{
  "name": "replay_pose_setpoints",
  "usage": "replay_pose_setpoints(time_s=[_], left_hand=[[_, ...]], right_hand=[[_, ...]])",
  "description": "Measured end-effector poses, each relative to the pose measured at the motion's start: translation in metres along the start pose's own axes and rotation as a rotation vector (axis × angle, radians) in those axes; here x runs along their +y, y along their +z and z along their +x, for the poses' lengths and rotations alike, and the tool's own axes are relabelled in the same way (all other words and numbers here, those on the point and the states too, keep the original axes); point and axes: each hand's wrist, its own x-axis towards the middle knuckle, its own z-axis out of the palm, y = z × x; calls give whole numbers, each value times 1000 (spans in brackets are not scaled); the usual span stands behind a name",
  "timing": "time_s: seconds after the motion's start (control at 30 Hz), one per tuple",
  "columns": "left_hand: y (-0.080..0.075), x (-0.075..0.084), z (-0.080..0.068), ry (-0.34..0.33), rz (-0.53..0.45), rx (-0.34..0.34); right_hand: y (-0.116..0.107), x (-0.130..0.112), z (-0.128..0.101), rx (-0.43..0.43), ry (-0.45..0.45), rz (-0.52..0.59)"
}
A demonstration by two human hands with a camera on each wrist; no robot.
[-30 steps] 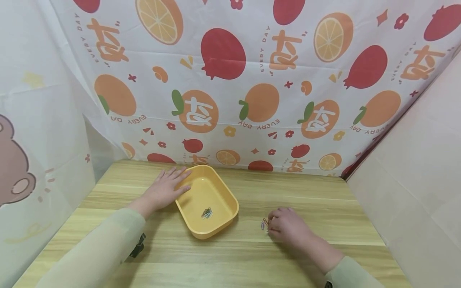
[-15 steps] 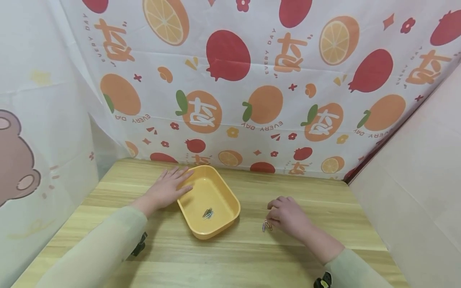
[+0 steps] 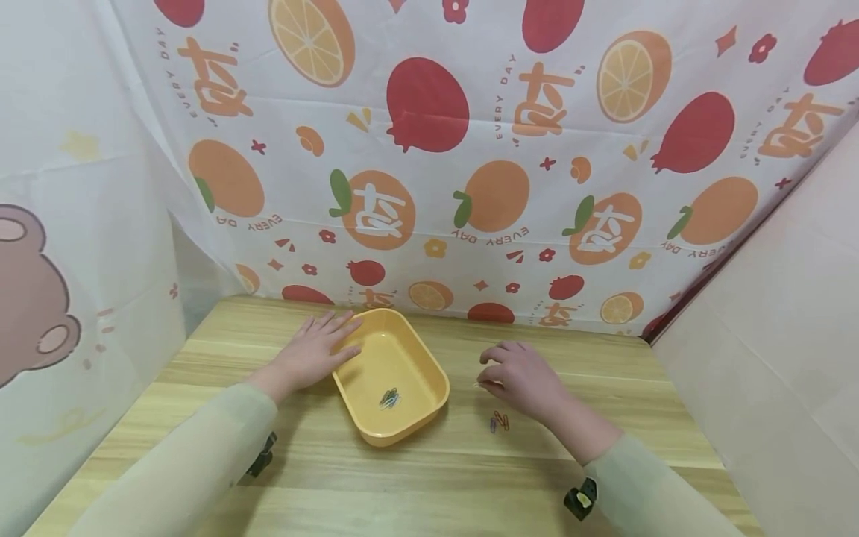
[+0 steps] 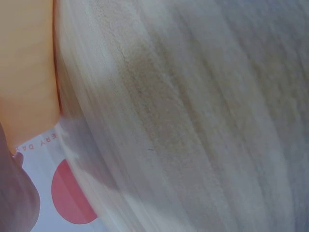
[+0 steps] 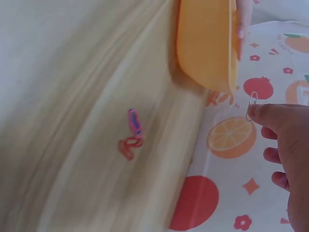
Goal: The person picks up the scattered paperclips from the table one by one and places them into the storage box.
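A yellow plastic tray [image 3: 429, 418] stands on the wooden table with several paper clips [image 3: 389, 399] on its floor. My left hand [image 3: 312, 354] rests across its left rim, fingers stretched out and thumb over the inside. Right of the tray, my right hand [image 3: 526, 380] is raised off the table. In the right wrist view, its thumb and fingertips pinch a pale paper clip [image 5: 252, 106]. Below that hand lie a purple paper clip [image 3: 493, 424] and red paper clips [image 3: 502, 421], close together on the table; their exact number is hard to make out.
A fruit-print cloth [image 3: 429, 209] hangs behind the table's far edge. White cloth walls stand at the left [image 3: 114, 283] and right [image 3: 772, 321]. Dark devices are strapped at both wrists, one visible at the right cuff [image 3: 580, 500].
My right hand has picked up the pale paper clip from the small pile and moved up and left toward the tray. My left hand stays on the rim. The view has shifted slightly.
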Motion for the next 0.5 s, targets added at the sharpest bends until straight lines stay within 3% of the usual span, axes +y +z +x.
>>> replay_pose_setpoints(time_s=[0.5], left_hand=[[-1,2,-3,6,11,17]], right_hand=[[-1,-14,53,52,-105,47]])
